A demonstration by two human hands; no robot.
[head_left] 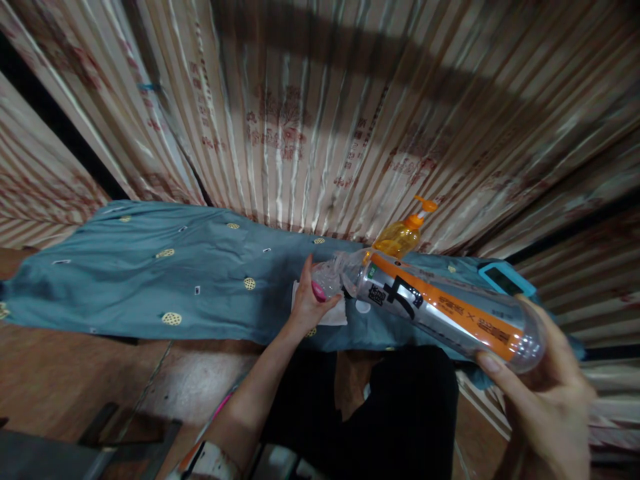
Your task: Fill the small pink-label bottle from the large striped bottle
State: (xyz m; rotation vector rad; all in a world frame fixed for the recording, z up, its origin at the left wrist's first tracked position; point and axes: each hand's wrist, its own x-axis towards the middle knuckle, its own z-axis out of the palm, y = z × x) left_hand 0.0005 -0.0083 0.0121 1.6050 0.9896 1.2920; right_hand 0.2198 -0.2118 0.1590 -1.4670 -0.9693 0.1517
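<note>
My right hand (545, 393) grips the base end of a large clear plastic drink bottle (445, 307) with an orange and silver label. The bottle is tilted, its neck end lower and pointing left. At its mouth is a small clear container (327, 277) with a pink part (318, 291). My left hand (303, 303) is closed round this container, thumb in front. Whether liquid is flowing between the two cannot be made out. Below the left hand lies a white paper or cloth (334, 316). A round white cap (363, 307) lies beside it, under the bottle.
An orange pump bottle (399, 237) stands behind the drink bottle. On the right of the teal patterned cloth (210, 280) lies a light-blue device (506, 279) with a dark screen. A striped curtain (300, 120) hangs close behind the table.
</note>
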